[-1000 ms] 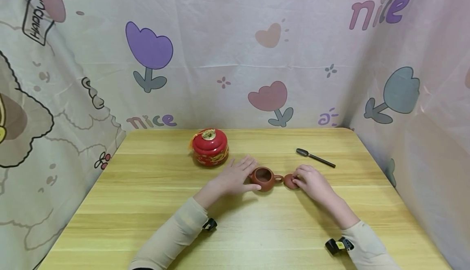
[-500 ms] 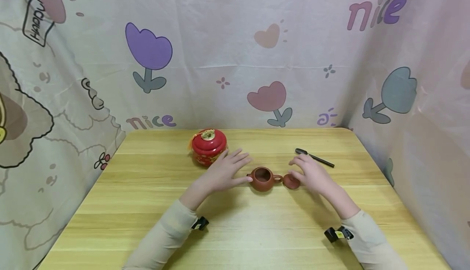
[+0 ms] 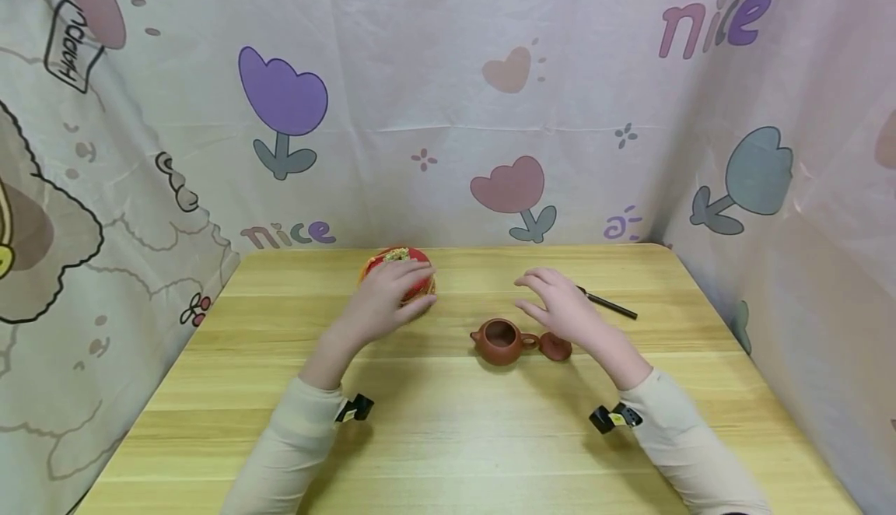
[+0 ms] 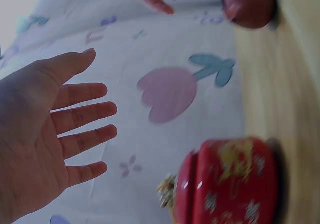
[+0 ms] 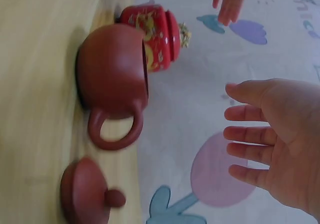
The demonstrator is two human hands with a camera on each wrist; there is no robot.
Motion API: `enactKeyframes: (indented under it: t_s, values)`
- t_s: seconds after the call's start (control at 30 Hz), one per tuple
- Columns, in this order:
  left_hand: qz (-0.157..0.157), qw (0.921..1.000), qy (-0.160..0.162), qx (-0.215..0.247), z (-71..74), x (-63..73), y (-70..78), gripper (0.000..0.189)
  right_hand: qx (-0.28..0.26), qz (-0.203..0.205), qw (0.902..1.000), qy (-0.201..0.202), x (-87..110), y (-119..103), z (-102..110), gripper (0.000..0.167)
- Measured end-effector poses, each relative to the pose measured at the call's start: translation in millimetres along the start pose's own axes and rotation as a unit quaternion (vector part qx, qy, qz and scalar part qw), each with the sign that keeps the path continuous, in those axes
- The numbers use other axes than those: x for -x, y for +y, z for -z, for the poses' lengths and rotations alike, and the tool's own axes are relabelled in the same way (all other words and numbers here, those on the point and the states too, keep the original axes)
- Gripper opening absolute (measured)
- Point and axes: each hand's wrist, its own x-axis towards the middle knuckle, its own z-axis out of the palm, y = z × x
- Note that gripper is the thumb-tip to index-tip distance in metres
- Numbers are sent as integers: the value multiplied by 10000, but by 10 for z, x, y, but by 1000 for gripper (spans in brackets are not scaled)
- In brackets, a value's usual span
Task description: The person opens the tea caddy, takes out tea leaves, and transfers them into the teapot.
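My left hand (image 3: 381,301) hovers with fingers spread in front of the red lidded jar (image 3: 422,285), partly covering it in the head view. In the left wrist view the jar (image 4: 235,181) shows gold and silver decoration, apart from the fingers. My right hand (image 3: 560,305) is raised behind the brown teapot (image 3: 498,350), its fingers extended and holding nothing. The teapot stands upright and uncovered, spout to the left and handle to the right. Its round lid (image 3: 555,348) lies on the table beside the handle, knob up in the right wrist view.
A dark, slim-handled scoop (image 3: 609,303) lies at the back right, its head hidden behind my right hand. The wooden table (image 3: 448,437) ends at a patterned cloth backdrop (image 3: 406,71), with more cloth at both sides.
My right hand has let go of the lid and risen left and back. My left hand has left the teapot and moved left to the jar. Teapot and lid stay put.
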Motion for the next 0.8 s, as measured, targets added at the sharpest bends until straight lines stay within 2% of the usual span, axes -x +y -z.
enactKeyframes:
  t_s: [0.2, 0.33, 0.53, 0.8]
  values:
    - [445, 9971, 515, 326, 172, 13, -203, 46, -180, 205, 9996, -11, -200, -177, -98, 37]
    - [838, 9939, 590, 408, 207, 23, -346, 44, -244, 331, 9991, 42, -334, -275, -183, 39]
    - [1408, 9879, 545, 358, 145, 51, -526, 42, -462, 189, 9986, -154, -535, -422, -310, 48]
    - [1779, 9821, 590, 179, -46, 17, -722, 40, -461, -173, 9974, -533, -799, -575, -520, 62]
